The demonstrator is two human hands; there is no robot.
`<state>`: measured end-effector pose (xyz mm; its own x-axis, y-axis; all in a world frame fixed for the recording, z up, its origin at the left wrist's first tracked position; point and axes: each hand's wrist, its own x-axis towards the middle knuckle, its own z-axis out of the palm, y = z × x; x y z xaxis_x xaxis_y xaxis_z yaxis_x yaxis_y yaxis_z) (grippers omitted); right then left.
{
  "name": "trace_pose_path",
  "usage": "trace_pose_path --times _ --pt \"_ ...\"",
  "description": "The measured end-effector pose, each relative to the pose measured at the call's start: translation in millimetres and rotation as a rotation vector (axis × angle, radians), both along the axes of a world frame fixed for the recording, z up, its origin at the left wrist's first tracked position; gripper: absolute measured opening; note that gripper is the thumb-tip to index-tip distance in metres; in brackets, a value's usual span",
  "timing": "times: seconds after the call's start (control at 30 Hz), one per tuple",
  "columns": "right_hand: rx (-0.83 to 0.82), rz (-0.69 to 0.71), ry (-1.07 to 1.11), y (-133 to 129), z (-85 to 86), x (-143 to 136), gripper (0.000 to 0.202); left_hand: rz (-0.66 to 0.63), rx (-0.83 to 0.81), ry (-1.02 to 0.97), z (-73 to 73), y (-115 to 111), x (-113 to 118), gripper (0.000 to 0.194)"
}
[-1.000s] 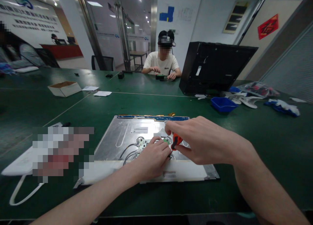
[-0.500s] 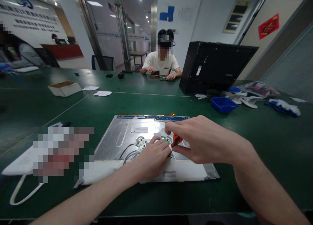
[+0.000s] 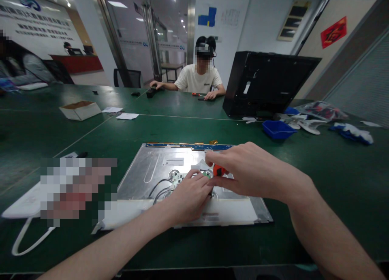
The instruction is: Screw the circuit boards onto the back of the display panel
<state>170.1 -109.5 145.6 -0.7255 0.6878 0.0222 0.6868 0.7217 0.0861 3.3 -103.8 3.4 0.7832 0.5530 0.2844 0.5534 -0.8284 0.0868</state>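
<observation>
A flat silver display panel (image 3: 133, 178) lies on the green table, with a small circuit board (image 3: 178, 180) and dark cables at its middle. My right hand (image 3: 246, 170) is closed around the red and black handle of a screwdriver (image 3: 218, 170), held over the board's right side. Its tip is hidden behind my fingers. My left hand (image 3: 190, 195) rests low over the board, fingers bent and pressed together beside the screwdriver's lower end. Whatever those fingers pinch is covered by them. A blue strip board (image 3: 170, 145) runs along the panel's far edge.
A black monitor (image 3: 270, 81) stands at the back right, near a blue tray (image 3: 278, 129) and gloves (image 3: 352, 133). An open box (image 3: 80, 110) and paper slips (image 3: 127, 116) lie at left. A white device with a cord (image 3: 24, 201) sits near left. Another person (image 3: 199, 77) sits opposite.
My right hand has turned slightly, and the screwdriver handle now shows at another angle. My left hand stays put. The person opposite has reached one hand to a black object at the side.
</observation>
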Motion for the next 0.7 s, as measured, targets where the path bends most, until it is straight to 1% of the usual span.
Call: trace_pose_path --times 0.17,0.3,0.43,0.57,0.7 --pt "-0.014 0.039 0.018 -2.1 2.4 4.0 0.003 0.016 -0.009 0.013 0.1 0.1 0.0 0.013" --pt "-0.029 0.027 0.011 -3.8 4.0 4.4 0.004 0.013 -0.008 0.008 -0.2 0.2 -0.1 0.013" --pt "-0.018 -0.021 -0.018 -1.4 2.4 0.7 0.013 0.011 -0.016 -0.008 0.7 -0.1 -1.0 0.013" --pt "-0.027 -0.011 0.008 -1.2 2.0 1.0 0.006 0.012 -0.035 -0.003 1.9 -0.5 -1.5 0.014" --pt "-0.052 -0.002 0.02 -2.9 2.8 3.4 0.012 0.014 -0.045 0.008 2.6 -0.3 -1.2 0.014"
